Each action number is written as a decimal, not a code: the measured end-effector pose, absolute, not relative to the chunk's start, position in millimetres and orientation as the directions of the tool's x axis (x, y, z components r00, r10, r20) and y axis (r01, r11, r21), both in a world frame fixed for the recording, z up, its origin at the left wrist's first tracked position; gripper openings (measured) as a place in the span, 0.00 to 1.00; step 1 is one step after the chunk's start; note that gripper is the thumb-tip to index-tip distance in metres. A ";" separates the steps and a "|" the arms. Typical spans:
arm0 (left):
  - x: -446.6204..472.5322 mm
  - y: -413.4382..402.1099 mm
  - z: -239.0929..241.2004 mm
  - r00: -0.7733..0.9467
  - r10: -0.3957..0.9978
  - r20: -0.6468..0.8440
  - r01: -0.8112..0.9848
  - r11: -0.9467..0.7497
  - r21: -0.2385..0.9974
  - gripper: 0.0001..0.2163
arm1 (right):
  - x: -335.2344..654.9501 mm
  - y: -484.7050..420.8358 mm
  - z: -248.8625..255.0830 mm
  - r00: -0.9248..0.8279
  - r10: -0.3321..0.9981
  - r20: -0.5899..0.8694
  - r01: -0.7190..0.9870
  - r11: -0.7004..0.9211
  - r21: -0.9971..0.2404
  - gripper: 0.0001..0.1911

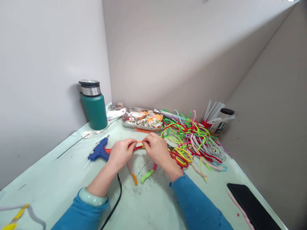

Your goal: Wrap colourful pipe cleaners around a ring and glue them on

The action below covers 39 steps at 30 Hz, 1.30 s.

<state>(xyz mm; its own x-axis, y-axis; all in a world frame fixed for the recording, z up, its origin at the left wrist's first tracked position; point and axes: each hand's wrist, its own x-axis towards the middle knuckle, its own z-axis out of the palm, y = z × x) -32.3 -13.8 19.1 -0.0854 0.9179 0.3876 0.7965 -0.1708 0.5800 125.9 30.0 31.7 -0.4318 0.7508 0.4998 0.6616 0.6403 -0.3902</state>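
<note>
Plain grey walls corner the pale green desk (148, 207); a dark blur swallows the view's right edge. Taking the hands as the clock's centre, a tangled heap of fuzzy craft stems (193, 139) sprawls toward 2 and 3 o'clock, its strands too knotted to count. At 4 lies a flat black slab (256, 211), cut off below. A green bottle (93, 110) stands at 10, and a metal tray (142, 127) of small mixed pieces, hard to tell apart, sits at 12. The left hand (119, 155) and right hand (157, 150) pinch an orange strand (139, 141) between them, fingertips closed on it, its ends hidden. A blue glue gun (100, 151) lies at 9, partly behind the left hand. Scissors (183, 157) with yellow and red handles lie past 3, their blades mostly covered. A multicoloured curved band (147, 176) reaches toward 6, its upper arch half hidden by the hands.
</note>
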 end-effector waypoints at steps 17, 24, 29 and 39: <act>-30.3 -12.1 18.6 -0.148 0.955 0.256 0.599 -0.120 0.792 0.12 | 124.6 40.2 28.7 -0.340 0.821 0.459 0.437 0.570 -0.696 0.11; -27.9 -17.3 22.7 -0.095 0.930 0.356 0.765 -0.161 0.624 0.11 | 123.4 29.4 30.4 -0.460 0.729 0.507 0.612 0.674 -0.413 0.06; -26.5 -18.1 25.1 -0.125 0.926 0.355 0.767 -0.137 0.627 0.10 | 122.1 27.5 29.6 -0.462 0.755 0.466 0.680 0.639 -0.361 0.06; -21.9 -16.3 29.2 -0.085 0.993 0.087 0.172 -0.071 0.982 0.14 | 100.7 22.6 21.7 -0.204 0.952 0.229 -0.020 0.230 -0.973 0.07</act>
<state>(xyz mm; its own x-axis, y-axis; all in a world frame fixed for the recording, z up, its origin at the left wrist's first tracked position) -21.9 -16.3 29.2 -0.0850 0.9926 0.0870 0.1724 -0.0714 0.9824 100.7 22.6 21.7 -0.2039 0.9517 0.2293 -0.0199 0.2302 -0.9729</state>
